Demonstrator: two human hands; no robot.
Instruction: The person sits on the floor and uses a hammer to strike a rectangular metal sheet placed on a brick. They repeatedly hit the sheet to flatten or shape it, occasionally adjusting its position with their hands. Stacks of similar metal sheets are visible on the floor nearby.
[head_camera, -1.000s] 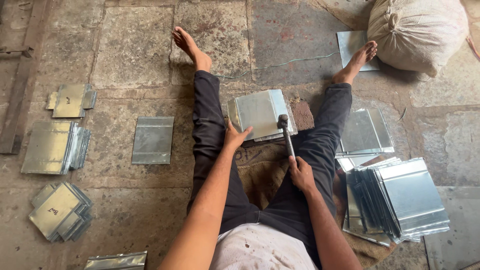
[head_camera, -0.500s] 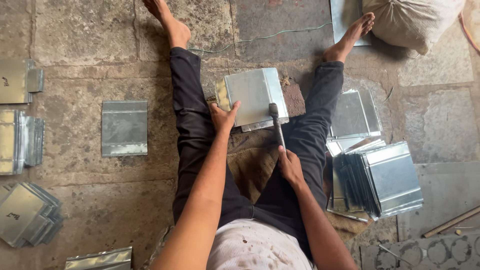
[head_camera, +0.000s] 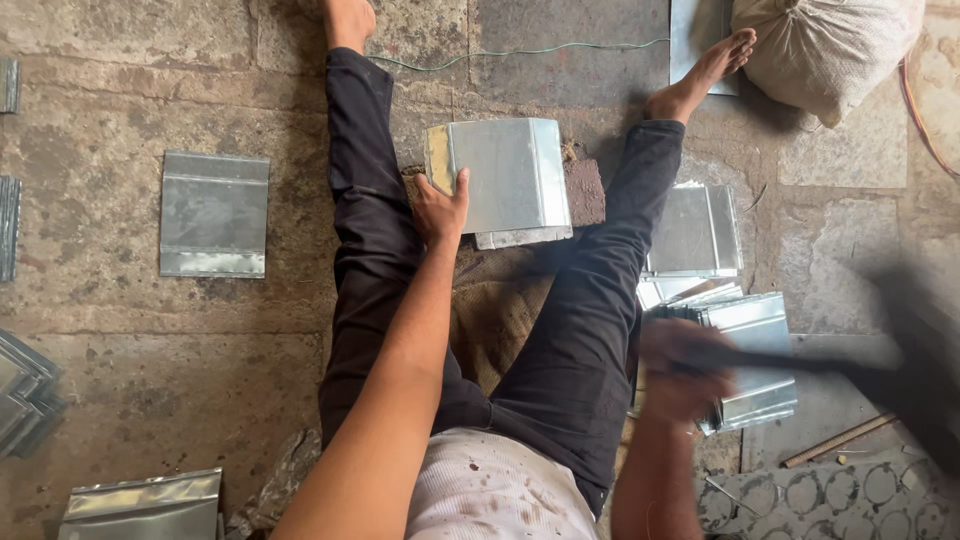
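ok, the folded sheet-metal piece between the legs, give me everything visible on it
The folded grey sheet-metal piece is a shiny, roughly square panel that looks like galvanised steel, with bent edges on its right and bottom sides and a yellowish reflection on its left face. It lies flat between the person's outstretched legs, partly on a dark brown block over the stone floor. The left hand presses on its lower left corner, fingers on the sheet. The blurred right hand, away to the right, does not touch it.
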